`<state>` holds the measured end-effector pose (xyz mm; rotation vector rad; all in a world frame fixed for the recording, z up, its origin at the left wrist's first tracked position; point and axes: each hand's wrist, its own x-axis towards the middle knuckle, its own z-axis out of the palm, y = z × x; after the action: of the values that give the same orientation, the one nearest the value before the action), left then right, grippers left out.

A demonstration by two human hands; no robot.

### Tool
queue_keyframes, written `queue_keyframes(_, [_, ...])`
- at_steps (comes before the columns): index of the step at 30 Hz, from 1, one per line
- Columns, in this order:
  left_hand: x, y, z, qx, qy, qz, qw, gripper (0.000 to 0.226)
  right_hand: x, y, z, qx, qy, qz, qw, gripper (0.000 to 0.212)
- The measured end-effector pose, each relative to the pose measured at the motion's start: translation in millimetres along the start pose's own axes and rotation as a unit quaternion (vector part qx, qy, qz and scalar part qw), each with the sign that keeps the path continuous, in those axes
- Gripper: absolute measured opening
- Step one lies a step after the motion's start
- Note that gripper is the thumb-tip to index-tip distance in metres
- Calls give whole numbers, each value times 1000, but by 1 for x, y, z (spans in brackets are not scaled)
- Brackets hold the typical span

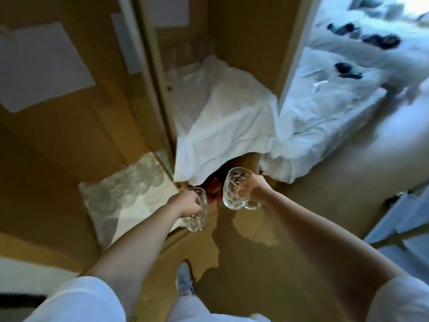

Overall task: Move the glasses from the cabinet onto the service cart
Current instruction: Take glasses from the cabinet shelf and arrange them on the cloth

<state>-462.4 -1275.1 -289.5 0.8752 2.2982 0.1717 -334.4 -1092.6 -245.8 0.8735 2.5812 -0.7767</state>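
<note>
At the left, rows of clear round glasses stand on a pale flat surface. Just right of it, the left hand grips a clear cut-glass mug in mid-air. The right hand clasps a second clear cut-glass mug, tilted, below a white draped cloth.

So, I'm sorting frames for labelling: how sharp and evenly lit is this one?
Head view: the left glass and right glass are fairly sharp. Head view: the white-covered surface at upper right is smeared by motion and washed out to bluish white. Head view: the wide-angle lens bows the cabinet frame, and the person's shadow falls dark on the floor.
</note>
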Motion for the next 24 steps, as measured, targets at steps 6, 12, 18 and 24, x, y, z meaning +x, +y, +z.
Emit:
queue_keyframes(6, [32, 86, -87, 9, 96, 93, 991, 12, 9, 46, -94, -12, 129, 28, 991, 37])
queue_keyframes(12, [92, 115, -185, -3, 223, 103, 969, 29, 55, 20, -167, 67, 226, 2, 972, 23])
queue_keyframes(18, [149, 119, -244, 39, 281, 48, 958, 29, 133, -14, -203, 93, 267, 0, 959, 22])
queue_keyframes(24, [193, 105, -252, 95, 258, 17, 961, 27, 192, -48, -228, 63, 220, -59, 972, 25])
